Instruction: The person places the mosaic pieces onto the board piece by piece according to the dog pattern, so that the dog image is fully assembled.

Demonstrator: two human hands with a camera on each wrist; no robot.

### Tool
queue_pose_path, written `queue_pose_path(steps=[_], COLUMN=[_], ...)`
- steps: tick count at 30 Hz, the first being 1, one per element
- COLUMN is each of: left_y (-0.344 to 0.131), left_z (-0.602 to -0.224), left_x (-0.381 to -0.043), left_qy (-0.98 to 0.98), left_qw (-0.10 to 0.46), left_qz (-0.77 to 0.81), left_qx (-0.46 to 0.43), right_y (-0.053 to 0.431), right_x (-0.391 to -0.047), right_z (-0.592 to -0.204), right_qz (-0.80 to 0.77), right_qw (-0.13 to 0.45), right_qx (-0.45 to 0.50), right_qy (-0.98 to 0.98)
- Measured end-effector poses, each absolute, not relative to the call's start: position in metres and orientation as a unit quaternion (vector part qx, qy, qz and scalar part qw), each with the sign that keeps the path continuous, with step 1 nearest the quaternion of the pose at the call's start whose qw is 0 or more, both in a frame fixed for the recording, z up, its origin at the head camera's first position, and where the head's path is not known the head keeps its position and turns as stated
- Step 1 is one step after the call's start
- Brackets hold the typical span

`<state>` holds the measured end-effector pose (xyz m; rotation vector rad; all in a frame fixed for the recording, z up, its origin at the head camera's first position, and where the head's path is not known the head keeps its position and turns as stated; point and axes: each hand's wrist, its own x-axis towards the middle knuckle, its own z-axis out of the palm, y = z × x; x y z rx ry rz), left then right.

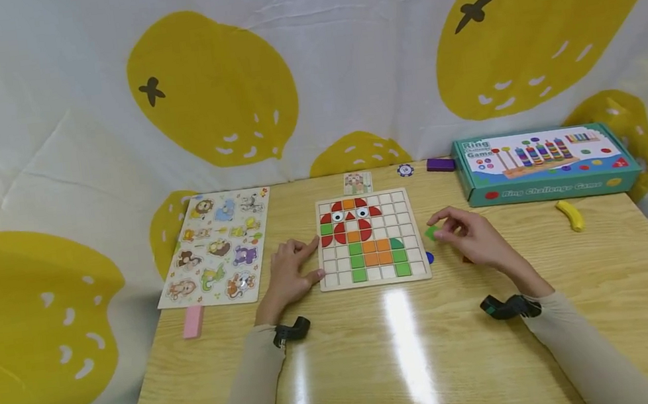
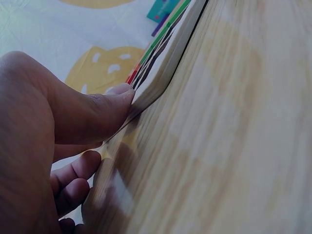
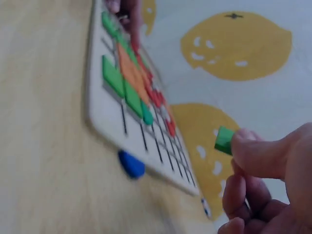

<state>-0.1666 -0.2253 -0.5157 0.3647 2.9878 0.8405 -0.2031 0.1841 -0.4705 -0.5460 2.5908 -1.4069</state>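
Observation:
A square wooden grid board [image 1: 341,278] lies on the table, partly filled with red, orange and green tiles that form an animal with two eyes. My left hand [image 1: 289,274] is at the board's left side, thumb and index finger touching its edge. In the left wrist view, the thumb [image 2: 92,112] rests against the board's corner. To the right of the board, my right hand [image 1: 475,238] pinches a small green tile [image 3: 224,140] between thumb and forefinger. A blue piece [image 1: 430,257] sits by the board's right edge. Under the right hand an orange-red piece shows partly.
At the left lies an animal puzzle board [image 1: 219,230] with a pink block [image 1: 192,321] below it. Behind the grid board are a pattern card [image 1: 357,183], a poker chip [image 1: 405,170] and a purple block [image 1: 440,165]. A Ring Challenge Game box [image 1: 548,163] and a toy banana [image 1: 570,215] are right.

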Motion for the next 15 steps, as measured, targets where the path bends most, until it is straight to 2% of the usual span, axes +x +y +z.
queue_pose_path(steps=[7, 15], left_y=[-0.225, -0.227], left_z=[-0.518, -0.522], left_x=[-0.167, -0.170], left_qy=[0.955, 0.956], left_qw=[0.009, 0.003], left_qz=[0.270, 0.266], left_qx=[0.118, 0.123], right_y=[0.138, 0.103], right_x=[-0.242, -0.261], right_z=[-0.485, -0.502], right_qz=[-0.517, -0.464], right_qw=[0.075, 0.047], right_qx=[-0.131, -0.168], right_qy=[0.843, 0.868])
